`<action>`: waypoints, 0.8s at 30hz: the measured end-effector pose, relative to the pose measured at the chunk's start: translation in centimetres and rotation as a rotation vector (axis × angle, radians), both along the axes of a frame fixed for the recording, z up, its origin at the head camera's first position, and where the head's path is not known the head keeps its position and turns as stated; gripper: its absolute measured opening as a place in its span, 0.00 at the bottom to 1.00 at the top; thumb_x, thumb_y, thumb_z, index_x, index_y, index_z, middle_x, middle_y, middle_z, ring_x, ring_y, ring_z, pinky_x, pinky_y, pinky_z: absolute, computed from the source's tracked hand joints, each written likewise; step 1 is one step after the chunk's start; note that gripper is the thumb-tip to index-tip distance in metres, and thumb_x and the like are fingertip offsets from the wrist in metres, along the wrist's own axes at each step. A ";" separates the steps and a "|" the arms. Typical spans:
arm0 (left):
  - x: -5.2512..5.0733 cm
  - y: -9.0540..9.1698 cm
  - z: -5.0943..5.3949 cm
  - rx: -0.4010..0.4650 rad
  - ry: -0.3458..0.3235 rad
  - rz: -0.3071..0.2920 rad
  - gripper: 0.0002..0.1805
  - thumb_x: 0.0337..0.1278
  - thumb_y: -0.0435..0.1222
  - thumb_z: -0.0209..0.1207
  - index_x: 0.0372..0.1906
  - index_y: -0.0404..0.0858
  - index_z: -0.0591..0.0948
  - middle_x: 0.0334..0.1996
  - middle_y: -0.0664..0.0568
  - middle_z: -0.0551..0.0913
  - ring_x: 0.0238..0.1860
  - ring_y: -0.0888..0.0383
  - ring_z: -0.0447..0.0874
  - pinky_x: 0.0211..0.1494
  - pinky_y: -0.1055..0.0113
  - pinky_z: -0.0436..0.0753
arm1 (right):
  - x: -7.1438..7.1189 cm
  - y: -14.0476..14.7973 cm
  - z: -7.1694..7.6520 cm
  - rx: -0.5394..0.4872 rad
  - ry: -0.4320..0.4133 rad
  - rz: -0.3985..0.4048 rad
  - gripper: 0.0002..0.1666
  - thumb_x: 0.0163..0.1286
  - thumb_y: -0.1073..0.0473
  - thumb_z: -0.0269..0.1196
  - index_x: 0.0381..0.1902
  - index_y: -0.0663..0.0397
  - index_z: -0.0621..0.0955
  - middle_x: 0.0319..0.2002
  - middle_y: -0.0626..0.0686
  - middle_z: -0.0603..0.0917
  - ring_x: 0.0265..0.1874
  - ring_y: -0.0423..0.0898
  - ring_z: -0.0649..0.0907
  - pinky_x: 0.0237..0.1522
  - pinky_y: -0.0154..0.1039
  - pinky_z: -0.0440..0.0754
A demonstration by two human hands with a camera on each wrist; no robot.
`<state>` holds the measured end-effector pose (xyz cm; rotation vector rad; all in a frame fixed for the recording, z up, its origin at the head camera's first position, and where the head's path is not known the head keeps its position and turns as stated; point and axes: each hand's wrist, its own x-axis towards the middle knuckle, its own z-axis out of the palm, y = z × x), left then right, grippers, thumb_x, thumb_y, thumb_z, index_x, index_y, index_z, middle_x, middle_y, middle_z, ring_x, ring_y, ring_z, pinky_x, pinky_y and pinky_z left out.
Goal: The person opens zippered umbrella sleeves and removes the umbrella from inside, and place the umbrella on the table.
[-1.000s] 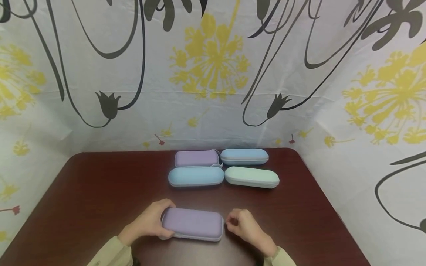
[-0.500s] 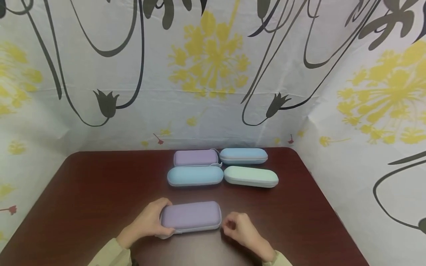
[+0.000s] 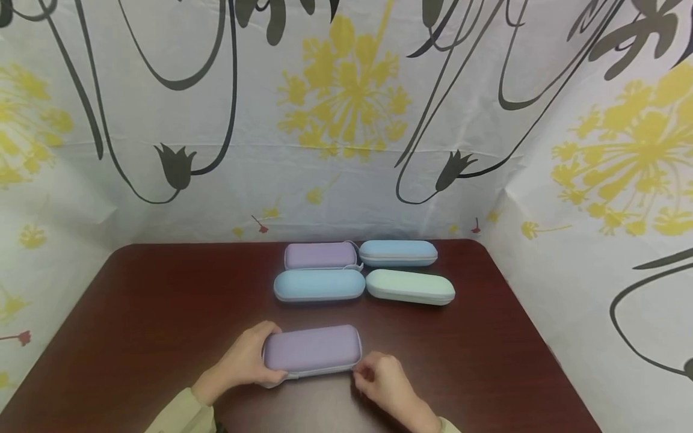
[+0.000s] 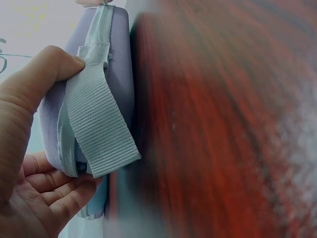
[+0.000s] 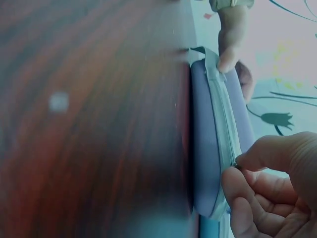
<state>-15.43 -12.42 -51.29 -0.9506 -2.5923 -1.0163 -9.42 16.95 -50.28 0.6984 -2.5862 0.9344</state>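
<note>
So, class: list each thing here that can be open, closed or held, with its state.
Near purple case: lid down; zip's full closure unclear.
Zip pull: pinched by right grip.
Left grip: holding the near case's end, thumb on strap.
Back purple case: closed.
Back blue case: closed.
Front blue case: closed.
Mint case: closed.

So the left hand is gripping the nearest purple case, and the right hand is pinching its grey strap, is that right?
Not quite: the right wrist view shows the right hand pinching the zipper pull, not the grey strap, which is at the other end, by the left hand. The left hand is indeed gripping the nearest purple case.
</note>
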 end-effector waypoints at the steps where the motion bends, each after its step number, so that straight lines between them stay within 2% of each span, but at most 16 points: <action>1: 0.0 0.0 0.0 -0.003 -0.004 0.001 0.31 0.16 0.46 0.74 0.36 0.39 0.76 0.31 0.61 0.74 0.30 0.66 0.72 0.32 0.70 0.76 | 0.1 -0.1 0.0 0.001 -0.009 -0.007 0.10 0.43 0.70 0.69 0.20 0.51 0.81 0.19 0.40 0.77 0.19 0.29 0.72 0.22 0.19 0.68; 4: 0.0 0.0 0.1 -0.012 -0.010 0.008 0.31 0.16 0.46 0.74 0.36 0.39 0.76 0.31 0.61 0.74 0.30 0.66 0.73 0.32 0.70 0.76 | 0.2 -0.5 0.0 -0.006 0.005 -0.002 0.10 0.42 0.71 0.69 0.20 0.51 0.81 0.19 0.41 0.77 0.20 0.29 0.72 0.22 0.19 0.68; 12: 0.0 0.1 0.4 -0.023 -0.045 0.003 0.31 0.17 0.46 0.74 0.36 0.40 0.75 0.31 0.61 0.73 0.30 0.66 0.72 0.32 0.70 0.76 | 0.1 -1.6 -0.4 0.022 0.137 0.038 0.11 0.39 0.70 0.70 0.18 0.51 0.81 0.18 0.42 0.77 0.19 0.30 0.73 0.23 0.18 0.68; 18: 0.1 0.1 0.5 -0.033 -0.059 0.010 0.31 0.18 0.46 0.74 0.36 0.40 0.75 0.31 0.61 0.73 0.30 0.66 0.72 0.32 0.70 0.76 | 0.2 -2.6 0.0 0.061 0.146 0.023 0.10 0.39 0.68 0.70 0.17 0.50 0.81 0.17 0.41 0.77 0.19 0.29 0.72 0.23 0.20 0.68; 24: 0.1 0.1 0.3 -0.033 -0.057 0.014 0.31 0.17 0.46 0.74 0.36 0.39 0.75 0.31 0.61 0.74 0.31 0.65 0.72 0.33 0.69 0.76 | 0.4 -3.8 0.5 0.147 0.150 0.009 0.09 0.41 0.65 0.70 0.16 0.48 0.80 0.17 0.40 0.77 0.17 0.31 0.73 0.20 0.23 0.68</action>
